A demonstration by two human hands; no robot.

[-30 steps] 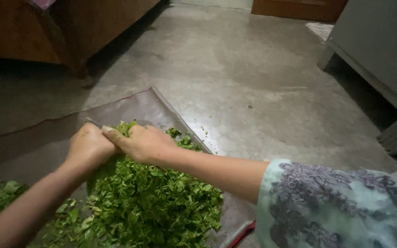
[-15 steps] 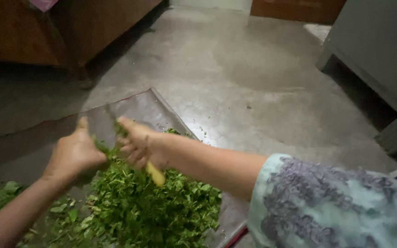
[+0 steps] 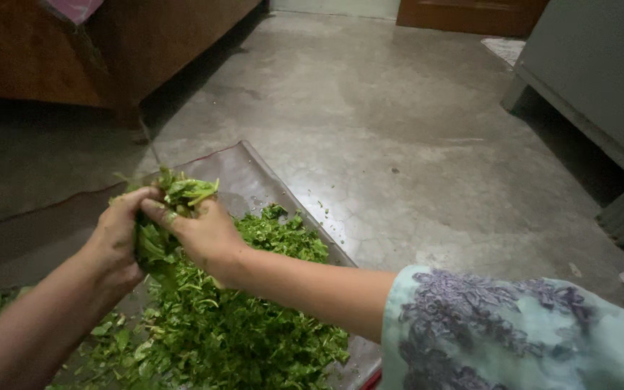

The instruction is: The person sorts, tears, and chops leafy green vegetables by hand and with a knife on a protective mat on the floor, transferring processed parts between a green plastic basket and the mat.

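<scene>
Two hands (image 3: 160, 235) bunching leafy greens (image 3: 171, 198), bright green, crumpled, ragged

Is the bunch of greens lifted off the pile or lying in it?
Lifted. Both hands, left hand and right hand, clasp the bunch of greens above the chopped pile on the tray.

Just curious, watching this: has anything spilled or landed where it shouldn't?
A few green bits lie scattered on the concrete floor, just past the sheet's edge. Otherwise the chopped greens stay piled on it.
</scene>
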